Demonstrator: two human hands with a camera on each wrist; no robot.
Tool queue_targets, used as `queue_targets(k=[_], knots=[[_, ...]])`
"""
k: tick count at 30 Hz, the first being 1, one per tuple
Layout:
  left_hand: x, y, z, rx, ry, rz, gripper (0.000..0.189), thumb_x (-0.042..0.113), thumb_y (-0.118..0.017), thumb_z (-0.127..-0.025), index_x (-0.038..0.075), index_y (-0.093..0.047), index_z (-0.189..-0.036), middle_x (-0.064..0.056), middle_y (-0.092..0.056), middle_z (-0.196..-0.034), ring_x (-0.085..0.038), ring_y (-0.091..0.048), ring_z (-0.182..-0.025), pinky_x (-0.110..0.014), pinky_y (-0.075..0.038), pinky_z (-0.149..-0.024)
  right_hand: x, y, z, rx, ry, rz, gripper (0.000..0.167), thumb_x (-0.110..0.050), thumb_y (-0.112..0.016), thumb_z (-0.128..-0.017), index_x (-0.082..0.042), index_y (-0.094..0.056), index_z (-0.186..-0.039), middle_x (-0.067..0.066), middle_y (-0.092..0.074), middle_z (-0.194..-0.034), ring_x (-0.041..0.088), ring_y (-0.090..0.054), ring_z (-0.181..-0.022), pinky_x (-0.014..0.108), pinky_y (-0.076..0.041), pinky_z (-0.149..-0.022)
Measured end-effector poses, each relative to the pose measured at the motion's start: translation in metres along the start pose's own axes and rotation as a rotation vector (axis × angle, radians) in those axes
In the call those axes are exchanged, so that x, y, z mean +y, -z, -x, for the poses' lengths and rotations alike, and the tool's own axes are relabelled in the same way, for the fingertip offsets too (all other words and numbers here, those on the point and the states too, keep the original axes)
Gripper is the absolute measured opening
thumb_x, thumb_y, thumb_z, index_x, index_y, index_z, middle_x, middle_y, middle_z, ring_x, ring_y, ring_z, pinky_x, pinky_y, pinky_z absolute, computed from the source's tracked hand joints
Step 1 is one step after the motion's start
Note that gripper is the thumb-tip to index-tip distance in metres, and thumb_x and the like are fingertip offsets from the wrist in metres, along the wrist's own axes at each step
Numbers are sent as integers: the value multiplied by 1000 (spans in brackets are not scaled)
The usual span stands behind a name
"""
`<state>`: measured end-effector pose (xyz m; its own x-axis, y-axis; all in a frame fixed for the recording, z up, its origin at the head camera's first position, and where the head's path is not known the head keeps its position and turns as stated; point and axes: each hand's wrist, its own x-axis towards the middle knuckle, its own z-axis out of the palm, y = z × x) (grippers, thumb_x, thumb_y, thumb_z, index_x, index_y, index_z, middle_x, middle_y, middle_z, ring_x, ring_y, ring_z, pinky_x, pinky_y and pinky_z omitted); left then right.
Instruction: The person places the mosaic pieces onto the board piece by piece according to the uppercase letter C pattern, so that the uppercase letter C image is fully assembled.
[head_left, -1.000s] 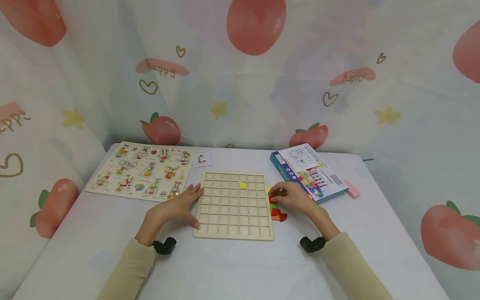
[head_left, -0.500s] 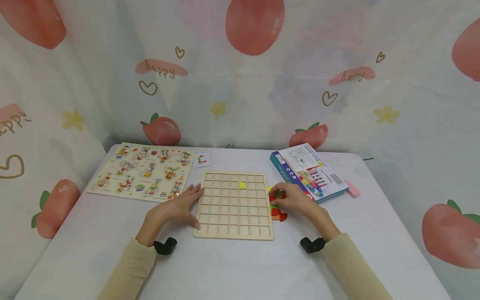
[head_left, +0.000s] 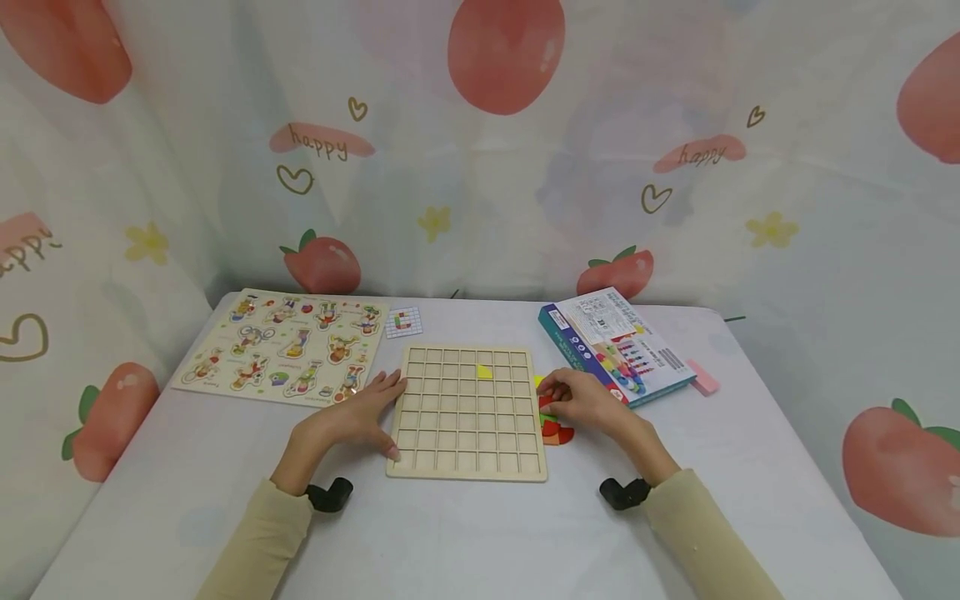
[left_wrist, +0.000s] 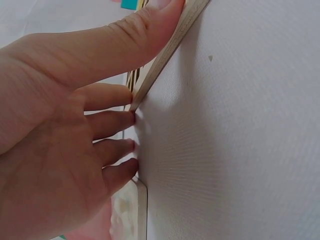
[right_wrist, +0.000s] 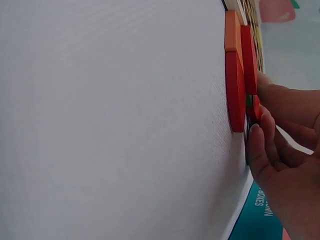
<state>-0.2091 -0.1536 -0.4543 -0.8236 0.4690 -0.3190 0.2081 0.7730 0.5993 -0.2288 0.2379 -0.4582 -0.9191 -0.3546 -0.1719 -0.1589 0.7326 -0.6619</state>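
Running near-to-far beside the right edge of the gridded board (head_left: 467,421), the coloured pieces (head_left: 551,427) are partly covered by the nearer right hand (head_left: 585,400), any pinch impossible to tell; the left edge is touched by the straight-fingered left hand (head_left: 351,417).

A pale curtain (head_left: 480,179) with printed red fruit (head_left: 507,54) and hearts (head_left: 296,179) spans the upper frame. A white table (head_left: 472,542) occupies the lower center. Lighting is diffuse.
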Motion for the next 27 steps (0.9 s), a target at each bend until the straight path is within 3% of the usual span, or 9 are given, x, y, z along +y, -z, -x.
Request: queue_targets(k=[11, 27], knots=[[0, -1, 1, 11, -6, 2, 114, 25, -94, -71, 1, -28, -161, -18, -12, -172, -40, -3, -160, -60, -14, -127, -1, 0, -1, -12, -45, 10, 22, -20, -77, -94, -11, -71, -112, 4, -61, -94, 20, -55, -91, 26, -48, -77], [-2, -1, 1, 14, -28, 16, 114, 24, -95, -71, 0, -29, -161, -18, -12, -173, -40, -3, -160, -60, -14, -127, 4, -1, -2, 18, -18, 3, 19, -21, -79, -91, -12, -68, -103, 3, -59, -86, 20, -54, -83, 25, -44, -68]])
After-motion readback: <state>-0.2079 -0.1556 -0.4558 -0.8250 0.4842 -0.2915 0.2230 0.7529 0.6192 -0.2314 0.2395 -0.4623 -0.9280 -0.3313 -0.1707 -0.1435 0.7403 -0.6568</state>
